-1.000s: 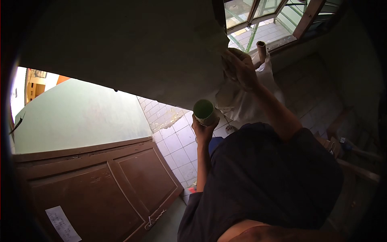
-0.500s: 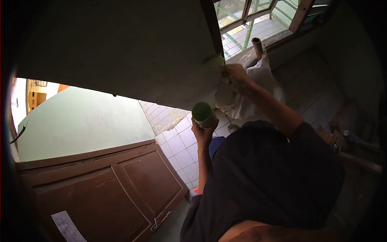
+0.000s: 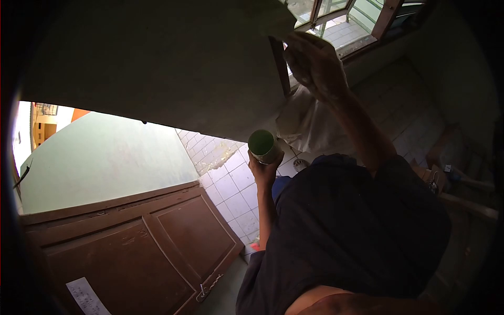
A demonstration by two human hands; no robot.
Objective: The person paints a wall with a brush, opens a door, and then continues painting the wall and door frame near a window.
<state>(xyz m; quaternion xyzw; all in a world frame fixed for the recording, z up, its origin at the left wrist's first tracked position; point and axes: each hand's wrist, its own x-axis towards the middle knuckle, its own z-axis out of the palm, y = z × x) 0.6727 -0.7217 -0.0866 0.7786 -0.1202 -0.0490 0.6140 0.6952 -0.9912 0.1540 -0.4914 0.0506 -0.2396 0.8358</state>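
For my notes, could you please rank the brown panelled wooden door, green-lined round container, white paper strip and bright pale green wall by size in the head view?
Brown panelled wooden door
Bright pale green wall
Green-lined round container and white paper strip: too alike to rank

No legible text; I see handwriting on the white paper strip [image 3: 88,297] on the brown door [image 3: 118,252], too blurred to read.
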